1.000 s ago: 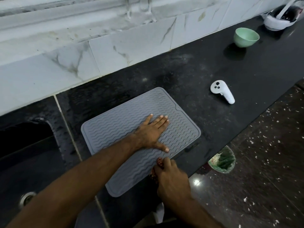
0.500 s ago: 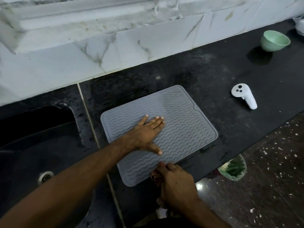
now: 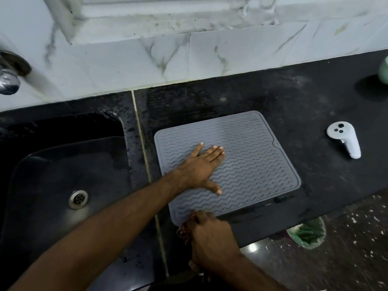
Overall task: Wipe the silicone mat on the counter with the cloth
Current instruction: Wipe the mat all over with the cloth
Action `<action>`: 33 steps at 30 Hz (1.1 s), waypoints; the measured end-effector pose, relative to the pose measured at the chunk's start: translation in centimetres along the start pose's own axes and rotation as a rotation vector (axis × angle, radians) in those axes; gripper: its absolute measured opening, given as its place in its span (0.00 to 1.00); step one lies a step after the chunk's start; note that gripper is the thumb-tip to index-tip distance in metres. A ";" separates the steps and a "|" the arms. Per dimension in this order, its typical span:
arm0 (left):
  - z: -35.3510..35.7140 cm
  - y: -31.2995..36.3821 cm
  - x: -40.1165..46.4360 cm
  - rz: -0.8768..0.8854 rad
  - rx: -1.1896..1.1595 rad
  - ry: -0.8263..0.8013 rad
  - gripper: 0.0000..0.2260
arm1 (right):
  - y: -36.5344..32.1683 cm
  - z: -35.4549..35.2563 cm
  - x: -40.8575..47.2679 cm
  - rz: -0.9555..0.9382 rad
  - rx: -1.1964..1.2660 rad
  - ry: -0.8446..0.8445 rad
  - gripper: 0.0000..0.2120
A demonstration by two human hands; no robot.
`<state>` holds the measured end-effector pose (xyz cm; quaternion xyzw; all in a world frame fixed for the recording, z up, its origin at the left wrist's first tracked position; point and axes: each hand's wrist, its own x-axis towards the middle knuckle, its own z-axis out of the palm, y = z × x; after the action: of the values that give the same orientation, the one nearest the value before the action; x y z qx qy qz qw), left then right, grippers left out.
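Observation:
A grey silicone mat [image 3: 252, 162] with a wavy ribbed surface lies on the black counter [image 3: 294, 106], just right of the sink. My left hand [image 3: 201, 166] lies flat on the mat's left half, fingers spread, holding nothing. My right hand [image 3: 212, 238] is at the mat's near edge, closed on a reddish patterned cloth [image 3: 184, 232]. Only a small bunched part of the cloth shows at the left of the fist; the rest is hidden under the hand.
A black sink [image 3: 63, 175] with a metal drain [image 3: 78, 199] lies to the left, a tap [image 3: 8, 80] above it. A white handheld controller [image 3: 346, 139] rests on the counter at right. A green-lined bin [image 3: 306, 234] stands on the floor below the counter edge.
The view has swung left, so the sink fills more of the frame and the green bowl has nearly left it. Both hands keep their places on the mat.

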<state>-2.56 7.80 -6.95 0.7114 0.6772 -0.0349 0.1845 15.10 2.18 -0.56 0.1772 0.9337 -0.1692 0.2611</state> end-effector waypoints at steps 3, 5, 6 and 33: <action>0.9 -0.2 -2.0 -0.077 -0.044 0.061 0.55 | 0.6 0.4 0.0 -0.058 0.011 0.028 0.33; 2.0 -1.4 -4.5 -0.187 -0.105 0.090 0.54 | 1.5 0.5 0.1 -0.086 0.007 0.081 0.26; 2.4 -2.2 -6.0 -0.248 -0.123 0.107 0.54 | 1.8 0.1 0.2 -0.104 0.012 0.080 0.24; 2.8 4.7 -16.3 -0.952 -0.374 0.043 0.50 | 3.7 -4.8 6.8 -0.766 -0.358 -0.102 0.26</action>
<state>1.24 -8.65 -3.68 0.2794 0.9246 0.0213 0.2582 9.15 9.02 -1.26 -0.2392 0.9326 -0.0976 0.2521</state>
